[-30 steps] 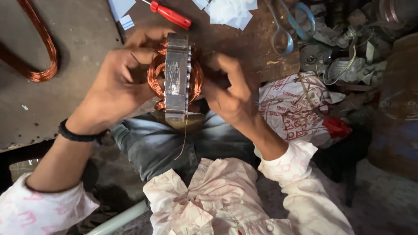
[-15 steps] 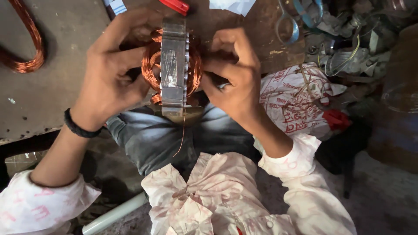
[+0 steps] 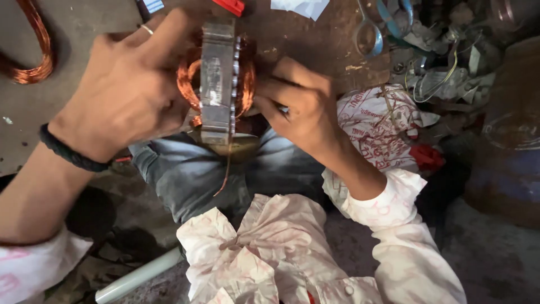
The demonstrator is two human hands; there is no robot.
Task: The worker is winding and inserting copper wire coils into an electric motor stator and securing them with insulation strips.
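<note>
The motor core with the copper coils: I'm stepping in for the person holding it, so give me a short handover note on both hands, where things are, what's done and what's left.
Left hand: grips the left side of the motor core, fingers over the copper coils.
Right hand: pinches at the coils on the right side.
Core: held upright over the lap at the workbench edge; a loose wire end hangs below.
Done: coils sit wound in the core.
Left: apparently tidying the coils and dealing with the hanging wire.
Nearby: spare copper wire loop, scissors.

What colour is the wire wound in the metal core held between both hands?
Coppery orange wire, best seen in the head view.
</note>
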